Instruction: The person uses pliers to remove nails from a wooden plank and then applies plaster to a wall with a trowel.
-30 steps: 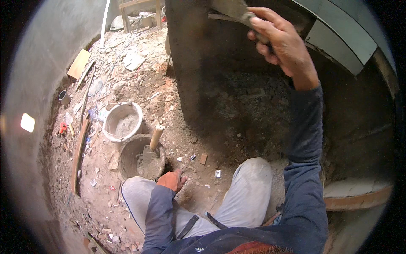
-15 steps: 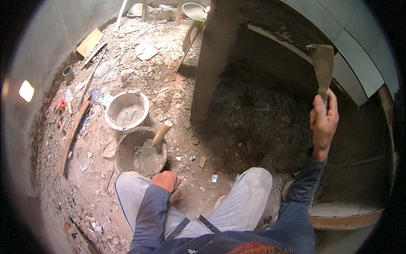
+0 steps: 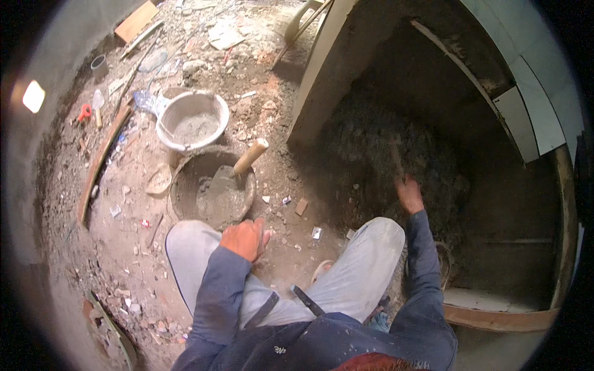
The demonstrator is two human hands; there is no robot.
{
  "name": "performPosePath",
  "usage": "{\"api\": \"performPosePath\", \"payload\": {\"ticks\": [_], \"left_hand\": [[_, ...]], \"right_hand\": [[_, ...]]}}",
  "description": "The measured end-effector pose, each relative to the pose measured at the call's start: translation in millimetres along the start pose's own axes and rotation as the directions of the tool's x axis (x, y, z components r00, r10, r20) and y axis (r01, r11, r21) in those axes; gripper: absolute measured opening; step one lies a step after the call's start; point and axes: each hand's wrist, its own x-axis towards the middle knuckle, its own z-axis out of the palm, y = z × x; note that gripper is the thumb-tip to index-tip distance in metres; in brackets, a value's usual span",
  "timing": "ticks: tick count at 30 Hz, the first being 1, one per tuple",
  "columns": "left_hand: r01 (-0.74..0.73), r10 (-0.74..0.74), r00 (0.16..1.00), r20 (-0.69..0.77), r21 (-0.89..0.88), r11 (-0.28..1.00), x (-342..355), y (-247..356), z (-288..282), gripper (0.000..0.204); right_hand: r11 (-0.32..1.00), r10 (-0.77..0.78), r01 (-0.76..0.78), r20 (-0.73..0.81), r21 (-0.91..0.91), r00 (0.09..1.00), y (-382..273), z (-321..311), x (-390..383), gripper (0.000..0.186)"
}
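My right hand is closed round the handle of a scraper, a flat-bladed tool caked with grey mortar. Its blade points away from me into the dark recess at right, over the shadowed ground; contact is too dim to tell. My left hand rests at my left knee, loosely bent with fingers partly apart, and no tool shows in it. Just beyond it stands a dark mortar tub holding wet grey mortar. A trowel leans in the tub, its wooden handle up and its blade in the mortar.
A whitish bucket with grey material stands behind the tub. A long wooden strip lies at left. Rubble and litter cover the ground. A thin upright wall edges the recess, and white tiles line its upper right.
My right hand has lowered the scraper from the tiled edge into the recess, moving left and down. My left hand stays at my knee. The view has shifted with my head.
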Motion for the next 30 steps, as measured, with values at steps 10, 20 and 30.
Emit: {"api": "performPosePath", "payload": {"ticks": [10,20,30], "left_hand": [[-0.128,0.119,0.991,-0.063,-0.162,0.978,-3.2,18.0,-7.9,0.028],[-0.1,0.073,0.99,-0.118,-0.238,0.966,-27.2,5.0,-24.1,0.026],[-0.331,-0.093,0.763,-0.64,-0.51,0.794,-56.9,-61.0,-97.1,0.039]], "right_hand": [[0.879,-0.328,0.429,0.39,-0.207,0.861,-142.9,-32.5,-5.9,0.065],[0.698,-0.574,0.717,0.591,-0.009,0.566,-207.5,3.4,-26.8,0.032],[0.672,-0.38,-0.466,0.809,0.575,0.449,-239.0,137.2,-98.6,0.037]]}}
